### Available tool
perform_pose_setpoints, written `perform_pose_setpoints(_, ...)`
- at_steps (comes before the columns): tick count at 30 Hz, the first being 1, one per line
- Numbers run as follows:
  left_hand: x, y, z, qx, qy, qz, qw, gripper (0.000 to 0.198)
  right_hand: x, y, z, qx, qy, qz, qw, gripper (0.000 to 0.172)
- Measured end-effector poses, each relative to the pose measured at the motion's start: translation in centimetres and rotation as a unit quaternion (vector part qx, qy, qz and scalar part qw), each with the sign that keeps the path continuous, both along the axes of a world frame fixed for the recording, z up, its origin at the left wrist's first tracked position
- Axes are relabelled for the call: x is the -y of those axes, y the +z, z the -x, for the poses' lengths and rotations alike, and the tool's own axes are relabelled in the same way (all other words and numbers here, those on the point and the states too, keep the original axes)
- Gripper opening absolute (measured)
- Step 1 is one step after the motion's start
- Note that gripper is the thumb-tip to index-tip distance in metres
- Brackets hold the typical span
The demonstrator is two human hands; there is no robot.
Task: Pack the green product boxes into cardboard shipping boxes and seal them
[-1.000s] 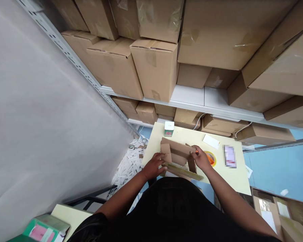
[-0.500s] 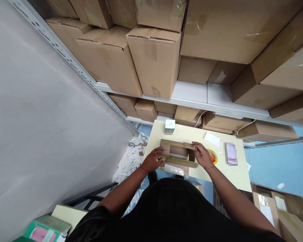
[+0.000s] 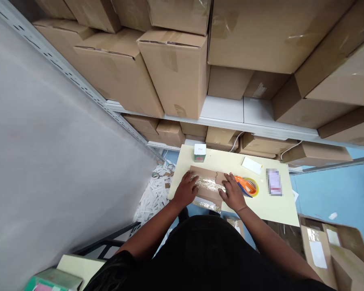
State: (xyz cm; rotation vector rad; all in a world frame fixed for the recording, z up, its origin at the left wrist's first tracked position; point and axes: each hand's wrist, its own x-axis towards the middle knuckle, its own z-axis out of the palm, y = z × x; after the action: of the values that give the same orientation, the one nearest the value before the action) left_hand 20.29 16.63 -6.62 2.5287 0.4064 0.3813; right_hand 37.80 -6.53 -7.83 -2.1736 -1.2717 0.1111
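Note:
A small cardboard box (image 3: 204, 194) rests at the near edge of the pale yellow table (image 3: 267, 210), its top flaps folded down flat. Shiny clear tape runs along the seam, and a white label shows on the near side. My left hand (image 3: 185, 189) lies on the left end of the box with its fingers spread. On the right end, my right hand (image 3: 233, 193) presses down, fingers apart. Just right of that hand sit an orange tape cutter (image 3: 244, 184) and a yellow-rimmed roll of tape (image 3: 256, 188), partly overlapping.
A green and white small box (image 3: 199, 152) stands at the back left of the table. Toward the right lie a white flat box (image 3: 252, 165) and a blurred purple item (image 3: 274, 182). Shelves of cartons (image 3: 172, 72) rise behind. Paper scraps (image 3: 148, 198) cover the floor at left.
The box's raised flaps have been folded down over its opening. Both hands have moved from its sides onto the top. The tape cutter now shows more fully.

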Motion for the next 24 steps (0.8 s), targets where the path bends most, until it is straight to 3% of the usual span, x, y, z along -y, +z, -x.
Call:
perform_pose_setpoints(2,0.0,0.3,-0.6,-0.014,-0.017,-0.039,0.999,0.037,0.6,0.0,-0.3,0.005,-0.016,0.003,1.000,0.030)
perform_pose_setpoints(5,0.4,0.6,-1.1,-0.034,0.002,-0.089,0.995,0.033,3.7,-0.7,-1.8,0.010,-0.118,0.039,0.992,0.037)
perform_pose_setpoints(8,1.0,0.7,-1.0,-0.050,0.006,-0.134,0.990,0.033,7.4,-2.6,-3.5,0.028,-0.223,0.190,0.956,0.046)
perform_pose_setpoints(11,1.6,0.6,-1.2,-0.069,-0.024,-0.153,0.986,0.033,9.0,-4.4,-4.7,0.016,-0.227,0.354,0.907,0.049)
perform_pose_setpoints(14,1.8,0.5,-1.8,-0.088,-0.090,-0.141,0.982,0.032,8.1,-5.3,-5.3,0.014,-0.205,0.426,0.881,0.042)
perform_pose_setpoints(16,1.7,0.4,-2.2,-0.084,-0.107,-0.117,0.984,0.031,7.3,-5.3,-5.6,0.008,-0.213,0.428,0.878,0.040)
perform_pose_setpoints(19,1.3,0.5,-2.5,-0.045,-0.087,-0.054,0.994,0.032,7.4,-4.7,-6.0,-0.035,-0.247,0.370,0.895,0.044)
perform_pose_setpoints(24,1.0,1.1,-2.6,0.004,-0.043,0.053,0.998,0.024,10.8,-1.1,-5.8,-0.233,-0.310,0.139,0.911,0.037)
